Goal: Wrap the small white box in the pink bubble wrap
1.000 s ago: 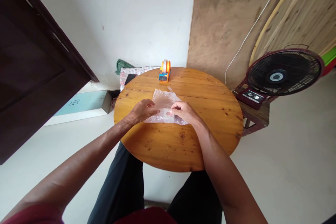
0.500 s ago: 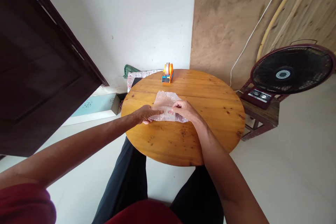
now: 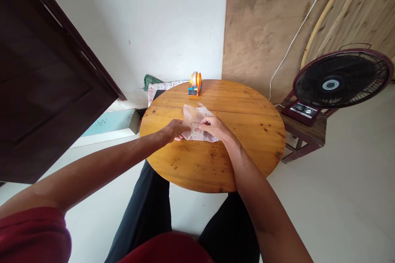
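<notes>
A crumpled sheet of clear bubble wrap (image 3: pixel 194 114) lies near the middle of the round wooden table (image 3: pixel 197 168). Its left edge is pinched by my left hand (image 3: pixel 176 129), thumb on top and fingers curled beneath. My right hand (image 3: pixel 214 126) is closed over the right side of the wrap, with thumb and forefinger together on its upper layer. Something reddish shows faintly through the plastic between the hands; I cannot make out what it is. Beyond the wrap, an orange and blue tape dispenser (image 3: pixel 195 84) with a roll of tape stands upright.
To the right, a dark red fan (image 3: pixel 331 86) rests on a wooden stool (image 3: pixel 308 131). A long pale-blue box (image 3: pixel 106 125) lies on the floor at left, beside a dark door (image 3: pixel 46 78). A printed sack (image 3: pixel 160 87) sits behind the table's left edge.
My right hand has shifted slightly left over the wrap. The left hand's fingers have curled in more at the left edge, and a strip of wrap now sticks up at the far side.
</notes>
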`<act>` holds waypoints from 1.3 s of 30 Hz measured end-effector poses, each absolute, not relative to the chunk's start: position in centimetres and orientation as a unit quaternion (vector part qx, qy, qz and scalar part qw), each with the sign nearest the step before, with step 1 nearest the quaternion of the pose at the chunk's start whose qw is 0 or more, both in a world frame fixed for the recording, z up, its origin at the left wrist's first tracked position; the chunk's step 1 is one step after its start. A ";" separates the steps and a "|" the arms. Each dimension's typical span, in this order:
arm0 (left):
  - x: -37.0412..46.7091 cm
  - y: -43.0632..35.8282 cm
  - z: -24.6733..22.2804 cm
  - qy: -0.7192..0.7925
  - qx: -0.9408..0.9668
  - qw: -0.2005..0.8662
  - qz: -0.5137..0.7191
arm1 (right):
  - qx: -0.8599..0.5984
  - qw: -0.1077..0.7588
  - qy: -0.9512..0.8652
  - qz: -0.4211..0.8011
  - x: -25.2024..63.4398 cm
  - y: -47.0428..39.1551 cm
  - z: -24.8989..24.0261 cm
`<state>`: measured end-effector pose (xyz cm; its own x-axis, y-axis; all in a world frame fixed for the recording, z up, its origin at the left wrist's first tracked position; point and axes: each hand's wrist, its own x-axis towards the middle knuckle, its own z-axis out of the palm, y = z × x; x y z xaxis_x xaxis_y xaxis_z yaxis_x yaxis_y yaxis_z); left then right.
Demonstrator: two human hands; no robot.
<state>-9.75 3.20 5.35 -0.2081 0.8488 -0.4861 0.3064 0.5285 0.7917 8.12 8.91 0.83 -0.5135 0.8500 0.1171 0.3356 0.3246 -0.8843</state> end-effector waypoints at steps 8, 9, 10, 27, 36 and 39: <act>-9.3 2.8 6.6 0.718 0.384 0.493 0.308 | -0.411 0.281 -0.753 0.430 8.1 8.4 1.8; -9.2 2.8 6.6 0.716 0.384 0.492 0.312 | -0.412 0.280 -0.752 0.431 8.2 8.4 1.9; -9.1 2.9 6.7 0.715 0.385 0.491 0.315 | -0.413 0.278 -0.751 0.433 8.1 8.3 1.9; -9.0 2.1 6.5 0.637 0.609 0.394 0.262 | -0.418 0.251 -0.751 0.445 8.3 8.4 2.6; -10.3 1.6 1.5 0.466 0.813 0.029 0.349 | -0.412 0.260 -0.728 0.483 8.9 8.4 2.7; -10.2 1.6 0.4 0.434 0.824 0.003 0.364 | -0.421 0.263 -0.728 0.473 9.1 8.4 2.8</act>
